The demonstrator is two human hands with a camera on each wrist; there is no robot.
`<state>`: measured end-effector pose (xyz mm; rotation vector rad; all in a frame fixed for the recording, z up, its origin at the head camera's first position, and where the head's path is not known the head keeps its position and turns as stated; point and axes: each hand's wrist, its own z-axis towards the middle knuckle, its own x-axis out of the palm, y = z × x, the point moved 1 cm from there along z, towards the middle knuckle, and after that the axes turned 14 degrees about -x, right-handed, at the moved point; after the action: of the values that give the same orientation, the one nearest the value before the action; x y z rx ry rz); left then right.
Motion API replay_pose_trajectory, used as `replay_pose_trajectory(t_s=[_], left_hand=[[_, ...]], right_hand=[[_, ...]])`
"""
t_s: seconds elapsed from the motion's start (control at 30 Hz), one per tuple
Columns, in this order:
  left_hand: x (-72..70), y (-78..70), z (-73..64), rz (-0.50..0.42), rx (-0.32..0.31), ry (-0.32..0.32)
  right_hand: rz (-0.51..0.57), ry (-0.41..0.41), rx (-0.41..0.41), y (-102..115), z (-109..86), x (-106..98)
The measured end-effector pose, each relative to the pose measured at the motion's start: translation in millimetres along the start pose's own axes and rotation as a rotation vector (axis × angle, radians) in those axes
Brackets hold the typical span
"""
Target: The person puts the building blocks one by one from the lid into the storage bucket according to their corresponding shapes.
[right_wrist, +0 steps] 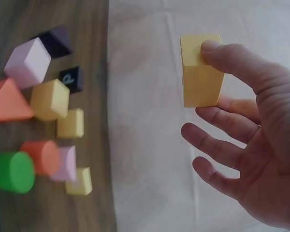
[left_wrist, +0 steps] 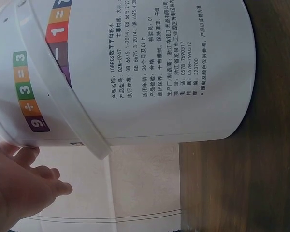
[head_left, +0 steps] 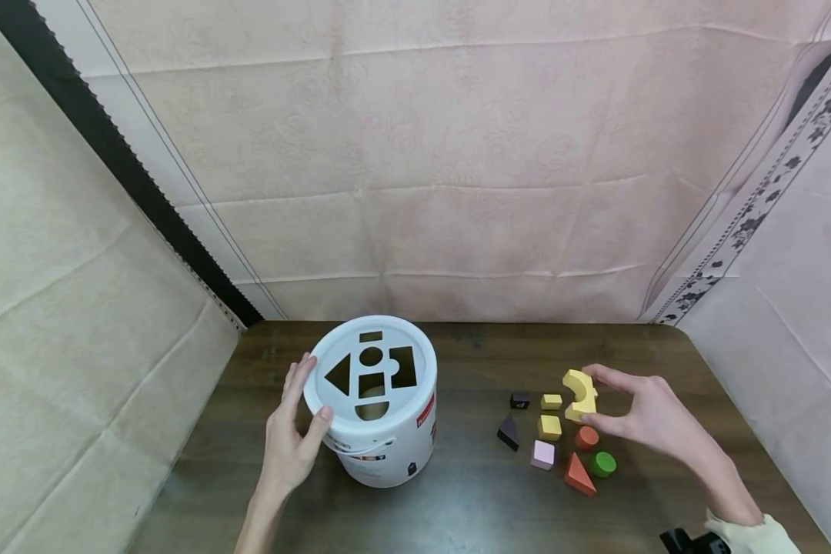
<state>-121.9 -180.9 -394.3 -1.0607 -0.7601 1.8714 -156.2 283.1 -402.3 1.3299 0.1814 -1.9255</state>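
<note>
A white bucket (head_left: pixel 388 465) stands on the table, its white lid (head_left: pixel 405 333) cut with shaped holes. My left hand (head_left: pixel 291 442) rests at the lid's left rim, thumb and fingers spread along it. Close up, the left wrist view shows the bucket's printed side and its white handle (left_wrist: pixel 70 92). My right hand (head_left: pixel 637 408) pinches a yellow arch block (head_left: pixel 582 396) between thumb and fingers, its curved notch turned left. Seen from its side in the right wrist view, the yellow arch block (right_wrist: pixel 201 82) is held up off the table, the other fingers loose below it.
Loose blocks lie around the right hand: a yellow cube (head_left: pixel 549 427), a lilac cube (head_left: pixel 543 454), a red cylinder (head_left: pixel 585 438), a green cylinder (head_left: pixel 603 464), a red triangular block (head_left: pixel 579 475) and a dark triangular block (head_left: pixel 508 432). Pale cloth walls (head_left: pixel 457 192) enclose the wooden table (head_left: pixel 457 523).
</note>
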Motion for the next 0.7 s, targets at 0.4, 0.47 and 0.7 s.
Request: replay_pose_trajectory(t_s=[0.4, 0.47, 0.7], left_hand=[[1.2, 0.9, -0.4, -0.007, 0.004, -0.003], [1.1, 0.7, -0.5, -0.008, 0.003, -0.003], [0.6, -0.3, -0.6, -0.009, -0.008, -0.007]], right_hand=[[0.112, 0.033, -0.096, 29, 39.2, 1], [0.135, 0.043, -0.100, 34, 45.2, 2], [0.156, 0.043, -0.169, 51, 68.1, 5]])
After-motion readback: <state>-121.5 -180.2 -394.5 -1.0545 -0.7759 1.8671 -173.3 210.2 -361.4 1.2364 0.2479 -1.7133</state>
